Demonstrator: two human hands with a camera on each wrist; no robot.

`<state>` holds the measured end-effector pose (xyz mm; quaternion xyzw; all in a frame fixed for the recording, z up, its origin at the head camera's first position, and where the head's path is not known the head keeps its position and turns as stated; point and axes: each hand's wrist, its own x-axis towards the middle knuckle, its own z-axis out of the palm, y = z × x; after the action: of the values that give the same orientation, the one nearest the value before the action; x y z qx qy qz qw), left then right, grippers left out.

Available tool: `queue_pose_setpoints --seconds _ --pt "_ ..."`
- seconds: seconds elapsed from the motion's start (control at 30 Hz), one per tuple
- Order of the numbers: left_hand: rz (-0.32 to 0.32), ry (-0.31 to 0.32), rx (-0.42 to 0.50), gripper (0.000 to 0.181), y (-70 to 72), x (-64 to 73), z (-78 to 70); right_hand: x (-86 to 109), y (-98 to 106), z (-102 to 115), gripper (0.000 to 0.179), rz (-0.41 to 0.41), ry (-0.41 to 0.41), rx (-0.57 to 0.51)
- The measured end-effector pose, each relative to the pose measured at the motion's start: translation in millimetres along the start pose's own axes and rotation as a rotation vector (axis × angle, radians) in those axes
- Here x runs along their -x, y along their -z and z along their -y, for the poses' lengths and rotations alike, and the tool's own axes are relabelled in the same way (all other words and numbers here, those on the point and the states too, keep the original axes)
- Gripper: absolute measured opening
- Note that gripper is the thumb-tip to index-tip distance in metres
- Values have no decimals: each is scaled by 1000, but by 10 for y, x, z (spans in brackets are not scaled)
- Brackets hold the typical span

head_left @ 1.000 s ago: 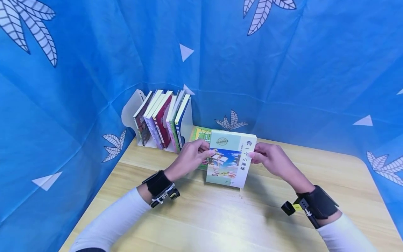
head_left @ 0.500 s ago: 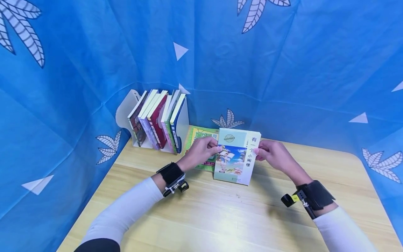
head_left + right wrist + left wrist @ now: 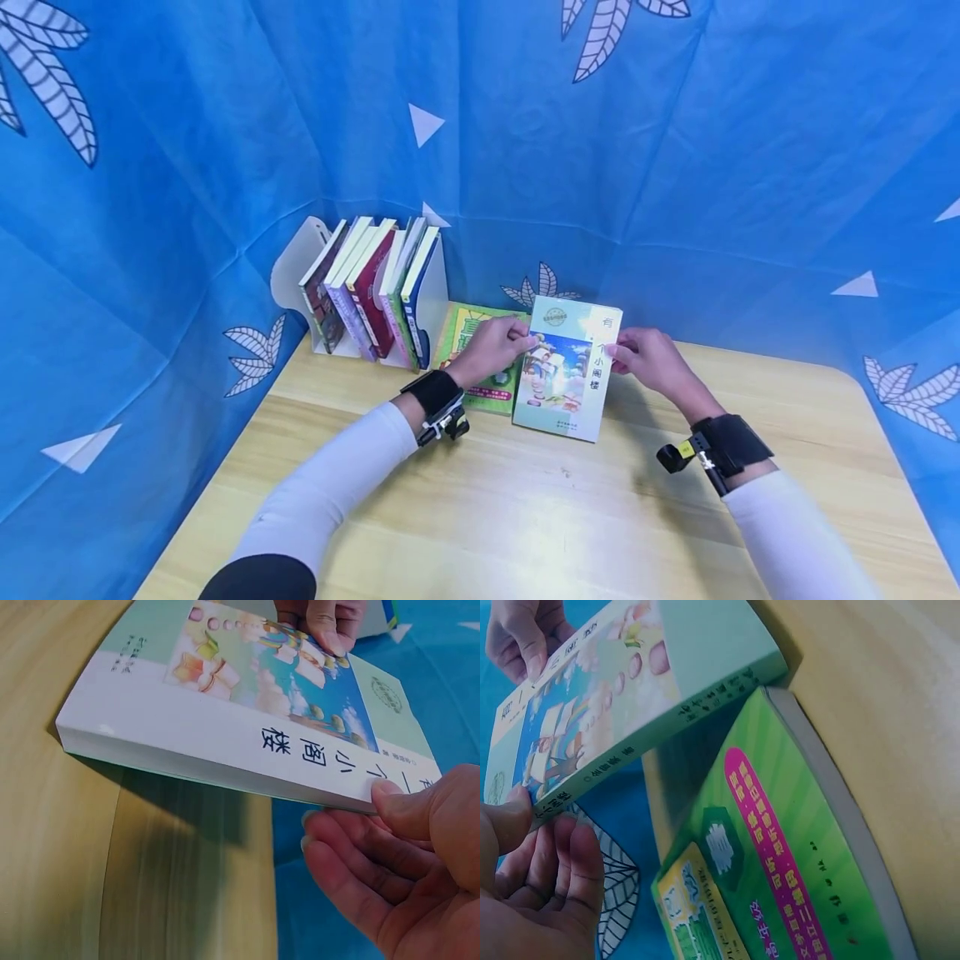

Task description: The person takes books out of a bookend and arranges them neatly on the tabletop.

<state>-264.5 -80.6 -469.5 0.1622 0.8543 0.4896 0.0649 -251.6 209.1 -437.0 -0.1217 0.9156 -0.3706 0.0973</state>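
Observation:
A paperback book (image 3: 555,379) with a pale green and white cover leans back, its lower edge close to the wooden table. My left hand (image 3: 491,348) pinches its spine side, thumb (image 3: 510,821) on the cover and fingers behind. On the opposite side, my right hand (image 3: 651,360) pinches the page edge, with the thumb (image 3: 397,806) on the cover near the title. Just left of this paperback lies a green and yellow book (image 3: 495,397), flat on the table and partly covered in the head view by my left hand and the held paperback.
At the back left, a white book stand (image 3: 295,265) holds several upright books, among them a red one (image 3: 372,296) and a blue one (image 3: 424,287). A blue patterned curtain (image 3: 525,167) hangs behind and beside the wooden table (image 3: 465,508).
Both hands have carried the paperback to the right, and it now tilts further back. More of the green and yellow book shows. The head view has shifted slightly.

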Motion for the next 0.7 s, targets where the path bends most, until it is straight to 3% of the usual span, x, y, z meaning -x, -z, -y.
queue_pose_setpoints --seconds 0.2,0.4,0.7 --pt "4 30 -24 39 -53 -111 68 -137 -66 -117 23 -6 -29 75" --pt "-10 98 -63 30 -110 -210 112 -272 -165 -215 23 7 -80 93" --pt "3 191 -80 55 -138 -325 221 -444 -282 -270 26 44 -133 63"
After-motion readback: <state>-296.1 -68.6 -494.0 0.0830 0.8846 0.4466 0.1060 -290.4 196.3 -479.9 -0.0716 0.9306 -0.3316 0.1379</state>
